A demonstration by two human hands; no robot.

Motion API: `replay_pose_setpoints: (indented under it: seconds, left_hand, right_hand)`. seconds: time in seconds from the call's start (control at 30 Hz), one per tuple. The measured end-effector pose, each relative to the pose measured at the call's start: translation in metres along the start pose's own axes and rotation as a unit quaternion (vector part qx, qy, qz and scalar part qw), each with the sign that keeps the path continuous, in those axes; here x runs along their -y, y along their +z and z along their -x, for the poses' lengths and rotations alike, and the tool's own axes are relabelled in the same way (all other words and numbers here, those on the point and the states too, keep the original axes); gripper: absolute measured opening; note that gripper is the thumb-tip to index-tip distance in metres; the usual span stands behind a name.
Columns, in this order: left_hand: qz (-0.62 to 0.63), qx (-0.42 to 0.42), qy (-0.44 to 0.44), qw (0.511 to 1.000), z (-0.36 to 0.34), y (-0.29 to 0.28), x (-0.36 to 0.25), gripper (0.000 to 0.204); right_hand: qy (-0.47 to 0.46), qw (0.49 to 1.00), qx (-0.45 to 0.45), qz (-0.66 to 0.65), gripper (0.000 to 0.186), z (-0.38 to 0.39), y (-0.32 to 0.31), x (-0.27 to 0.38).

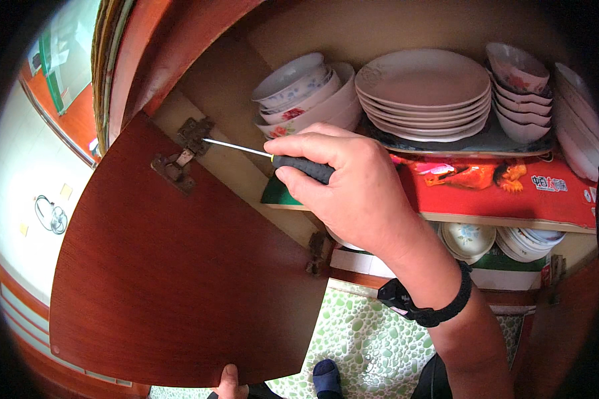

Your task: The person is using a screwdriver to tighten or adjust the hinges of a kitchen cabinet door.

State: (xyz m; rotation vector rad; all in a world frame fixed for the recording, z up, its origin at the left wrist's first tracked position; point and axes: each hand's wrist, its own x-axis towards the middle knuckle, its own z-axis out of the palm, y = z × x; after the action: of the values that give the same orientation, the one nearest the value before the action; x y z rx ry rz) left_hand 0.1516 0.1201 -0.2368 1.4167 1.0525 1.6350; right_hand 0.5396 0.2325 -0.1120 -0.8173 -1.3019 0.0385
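Observation:
My right hand (353,173) is closed round the black handle of a screwdriver (304,167). Its thin metal shaft points left, and the tip meets the rusty upper hinge (194,135) on the cabinet's side panel. That hinge joins the panel to a reddish-brown cabinet door (180,266), which stands swung out. At the door's bottom edge, my left hand (229,384) grips it; only the thumb and part of the hand show, the other fingers hidden. A second hinge (316,255) sits lower on the same door edge.
Inside the cabinet, stacked bowls (306,93), a pile of plates (422,80) and more bowls (520,93) stand on a red-covered shelf (499,193). Small dishes (469,239) sit below. Another door (566,332) is at right. The floor (366,332) has a green pebble pattern.

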Motion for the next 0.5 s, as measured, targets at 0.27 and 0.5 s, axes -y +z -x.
replay_pose_setpoints:
  seconds: [0.27, 0.5]
  left_hand:
    - [0.005, 0.019, -0.013, 1.000, 0.002, 0.006, -0.002, 0.088]
    - [0.008, 0.028, -0.022, 0.999, 0.005, 0.008, -0.007, 0.085]
  right_hand:
    - [-0.071, 0.990, 0.021, 0.117, 0.024, -0.009, -0.011, 0.015]
    - [0.013, 0.988, 0.096, 0.117, 0.030, -0.038, -0.024, 0.040]
